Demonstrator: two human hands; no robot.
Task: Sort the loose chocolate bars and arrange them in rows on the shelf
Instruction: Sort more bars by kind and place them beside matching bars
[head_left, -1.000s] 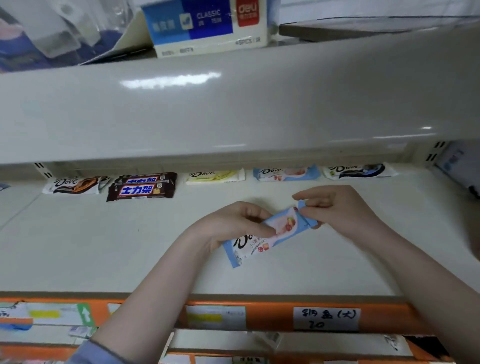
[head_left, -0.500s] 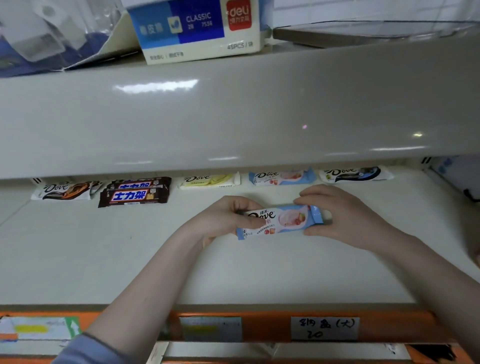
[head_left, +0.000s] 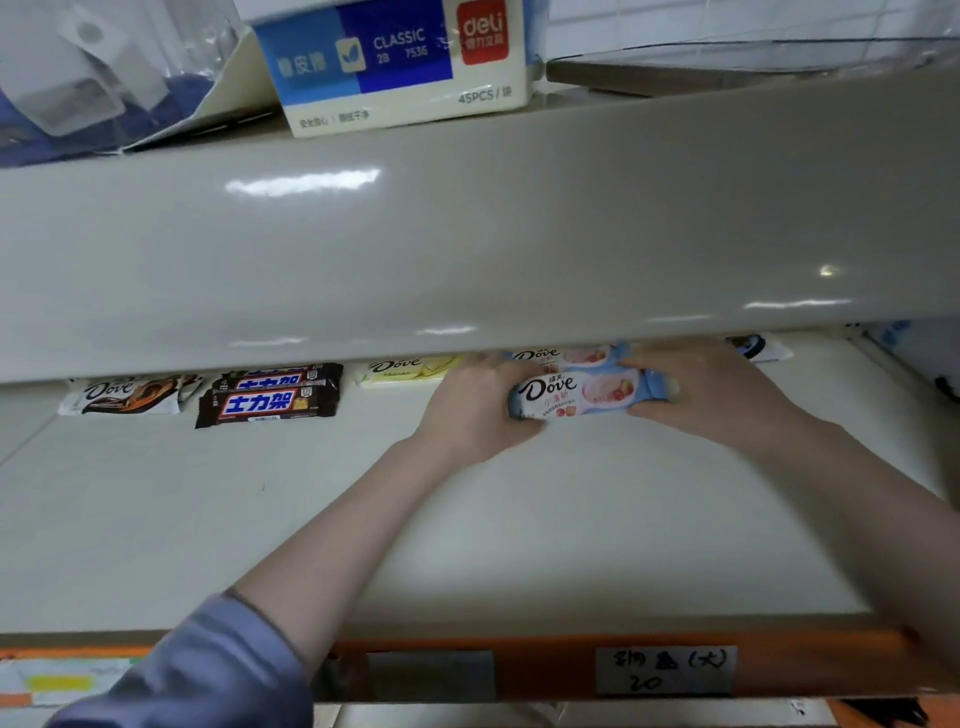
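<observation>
Chocolate in a pale blue Dove wrapper, the blue bar (head_left: 587, 392), sits between our hands near the back of the shelf (head_left: 467, 519), lying crosswise just in front of a matching bar (head_left: 563, 356) already in the back row. Our left hand (head_left: 472, 410) curls its grip around the bar's left end; our right hand (head_left: 711, 389) pinches the right end, fingers over the crimped seal. Whether the bar already rests on the shelf or hangs just above it, we cannot tell.

We judge it light and fairly stiff along its length, but the glossy film looks slippery and the chocolate inside would snap if bent. Holding both ends, as we do, keeps it flat; the flat seals are the safest places to pinch.

Further left along the back row lie a yellow bar (head_left: 410, 370), two brown bars (head_left: 270, 397) one in front of the other, and a white-and-brown bar (head_left: 130, 397). Another wrapper (head_left: 758, 347) peeks out right of our right hand. The upper shelf (head_left: 467, 244) hides the rest of the row, and a blue box (head_left: 395, 62) stands on it.
</observation>
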